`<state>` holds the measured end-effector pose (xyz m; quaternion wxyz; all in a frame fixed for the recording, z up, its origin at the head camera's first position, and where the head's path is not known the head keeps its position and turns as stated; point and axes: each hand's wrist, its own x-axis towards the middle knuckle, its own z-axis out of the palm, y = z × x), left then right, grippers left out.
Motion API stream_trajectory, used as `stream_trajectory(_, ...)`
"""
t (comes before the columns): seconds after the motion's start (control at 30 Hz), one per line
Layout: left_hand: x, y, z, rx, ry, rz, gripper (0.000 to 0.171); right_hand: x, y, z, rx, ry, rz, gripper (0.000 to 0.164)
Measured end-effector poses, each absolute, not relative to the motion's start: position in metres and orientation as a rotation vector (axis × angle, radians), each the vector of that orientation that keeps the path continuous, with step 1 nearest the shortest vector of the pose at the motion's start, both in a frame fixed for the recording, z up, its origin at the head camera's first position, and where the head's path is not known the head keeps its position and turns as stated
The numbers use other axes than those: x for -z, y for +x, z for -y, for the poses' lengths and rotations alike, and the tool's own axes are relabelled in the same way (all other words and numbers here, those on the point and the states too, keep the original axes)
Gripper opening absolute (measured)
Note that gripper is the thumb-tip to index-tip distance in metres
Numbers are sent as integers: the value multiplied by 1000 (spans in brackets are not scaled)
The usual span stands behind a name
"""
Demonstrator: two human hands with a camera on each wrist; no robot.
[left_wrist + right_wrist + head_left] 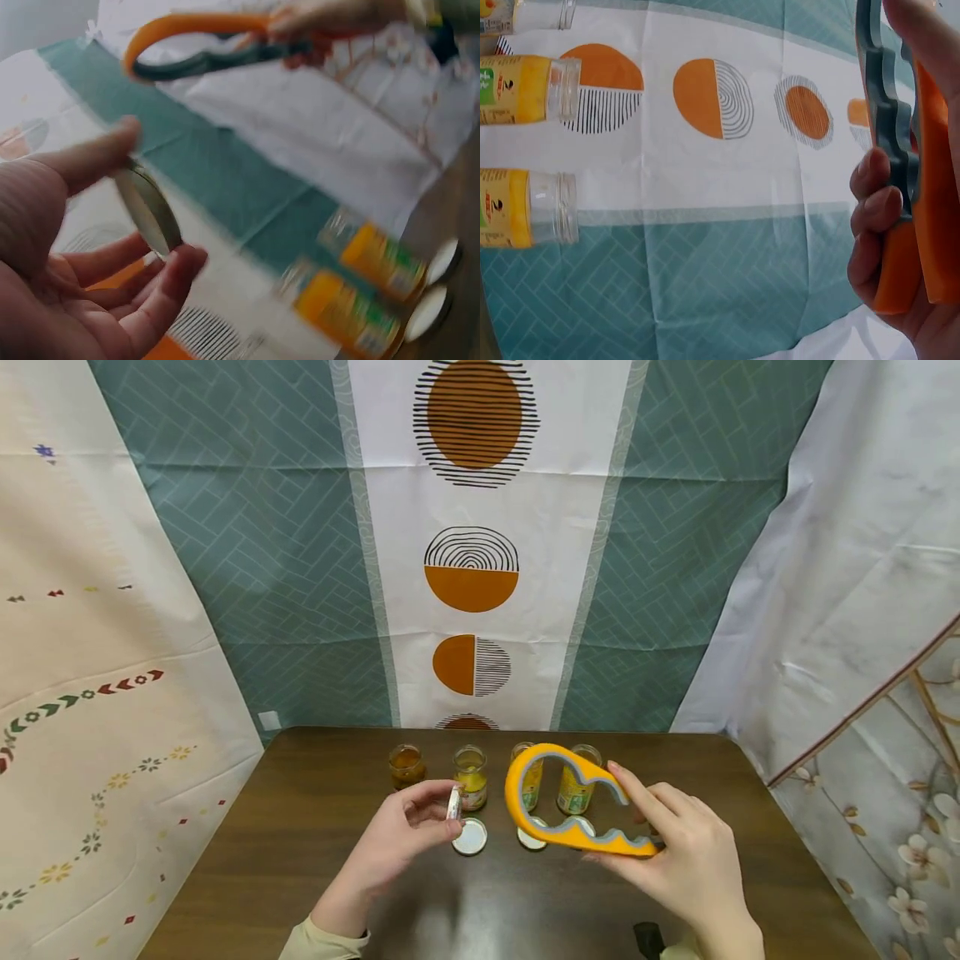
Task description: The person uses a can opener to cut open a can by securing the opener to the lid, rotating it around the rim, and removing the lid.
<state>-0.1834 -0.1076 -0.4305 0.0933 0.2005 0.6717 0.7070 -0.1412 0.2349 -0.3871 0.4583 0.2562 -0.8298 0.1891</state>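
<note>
In the head view my left hand [405, 828] pinches a jar lid [453, 802], seen nearly edge-on. The left wrist view shows the lid [148, 212] held by its rim between thumb and fingers. My right hand [686, 837] grips an orange jar opener [514, 789] with grey wavy inner edges, raised above the table. In the right wrist view, fingers [880, 206] curl round the opener's handles. Behind the hands stand open jars: a brown-filled jar [407, 766], a yellow-filled jar [470, 774], and two more yellow ones, partly hidden behind the opener.
Three lids lie before the jars, among them a white lid [469, 837] and another lid [528, 837] partly behind the opener. The dark wooden table [300, 843] ends at a patterned curtain [300, 568]. A black object [648, 938] is at the right wrist.
</note>
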Motion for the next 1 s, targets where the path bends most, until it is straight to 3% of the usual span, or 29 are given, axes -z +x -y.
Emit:
stream_trajectory(0.17, 444, -191, 133, -1800, 510, -2560, 59, 385, -145, -240, -498, 555, 1986, 85)
stream_trajectory(0.37, 480, -205, 149, -1280, 401, -3026, 64, 383, -147, -242, -549, 506, 1959, 90)
stream_trajectory(0.6, 507, -216, 151, -879, 329, -3145, 68, 386, -144, -244, -556, 461, 1972, 89)
stream_trajectory(1.0, 530, -222, 147, -796, 362, -3113, 66, 384, -142, -245, -567, 369, 2018, 88)
